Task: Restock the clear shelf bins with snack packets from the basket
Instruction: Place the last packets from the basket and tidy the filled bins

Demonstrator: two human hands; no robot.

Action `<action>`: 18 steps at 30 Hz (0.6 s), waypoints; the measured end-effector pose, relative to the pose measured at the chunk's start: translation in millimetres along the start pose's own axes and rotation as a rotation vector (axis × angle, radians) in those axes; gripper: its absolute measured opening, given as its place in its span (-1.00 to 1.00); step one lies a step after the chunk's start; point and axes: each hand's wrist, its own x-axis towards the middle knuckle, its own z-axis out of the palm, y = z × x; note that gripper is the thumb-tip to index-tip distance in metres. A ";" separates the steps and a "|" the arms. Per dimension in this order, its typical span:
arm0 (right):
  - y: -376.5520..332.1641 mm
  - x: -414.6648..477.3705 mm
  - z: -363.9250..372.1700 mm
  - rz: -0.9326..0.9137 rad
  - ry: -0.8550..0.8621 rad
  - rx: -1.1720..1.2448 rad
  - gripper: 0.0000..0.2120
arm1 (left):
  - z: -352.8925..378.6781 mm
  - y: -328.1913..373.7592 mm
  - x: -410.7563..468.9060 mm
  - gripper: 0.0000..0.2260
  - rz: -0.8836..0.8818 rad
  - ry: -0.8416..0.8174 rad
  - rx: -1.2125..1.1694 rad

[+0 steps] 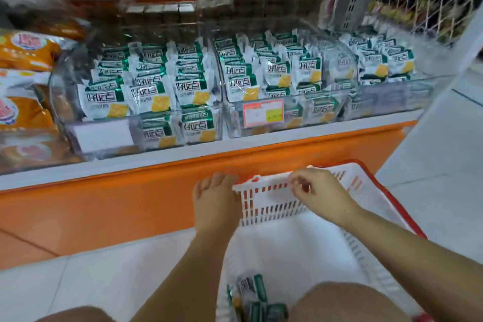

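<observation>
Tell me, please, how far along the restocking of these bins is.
Done: the clear bins look full of green-and-white packets. In hand: no packet; the right hand holds the basket by its far rim, the left hand rests against its corner. Left: a few loose packets lie in the basket's near end.

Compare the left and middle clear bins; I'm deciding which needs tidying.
The left bin shows a blank white card; the middle bin a red price tag. Left-bin packets stand in neat rows; middle-bin packets lie jumbled. Both are clear and hold green-and-white packets.
</observation>
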 end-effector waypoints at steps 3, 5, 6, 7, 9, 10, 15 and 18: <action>31.8 -26.1 41.0 0.116 -0.283 -0.017 -0.88 | 27.5 -19.2 -12.3 -0.58 -0.098 -0.084 0.105; 44.2 -38.1 66.4 0.169 -0.413 -0.006 -0.88 | 40.8 -33.9 -12.7 -0.55 -0.129 -0.131 0.123; 48.8 -42.4 79.2 0.192 -0.479 -0.002 -0.82 | 46.0 -39.1 -12.2 -0.54 -0.131 -0.141 0.105; 51.2 -45.6 92.3 0.210 -0.546 -0.007 -0.78 | 50.6 -43.4 -11.6 -0.54 -0.130 -0.139 0.073; 53.0 -49.2 121.1 0.233 -0.662 -0.007 -0.74 | 56.4 -47.3 -10.1 -0.57 -0.134 -0.108 0.003; 52.8 -50.7 136.4 0.231 -0.719 0.004 -0.72 | 58.3 -47.6 -9.5 -0.59 -0.140 -0.090 -0.020; 44.7 -53.6 196.8 0.157 -0.969 -0.038 -0.67 | 63.2 -48.1 -12.0 -0.60 -0.110 -0.048 -0.009; 47.6 -58.7 212.1 0.223 -0.952 -0.014 -0.78 | 63.7 -50.2 -13.1 -0.61 -0.104 -0.033 -0.016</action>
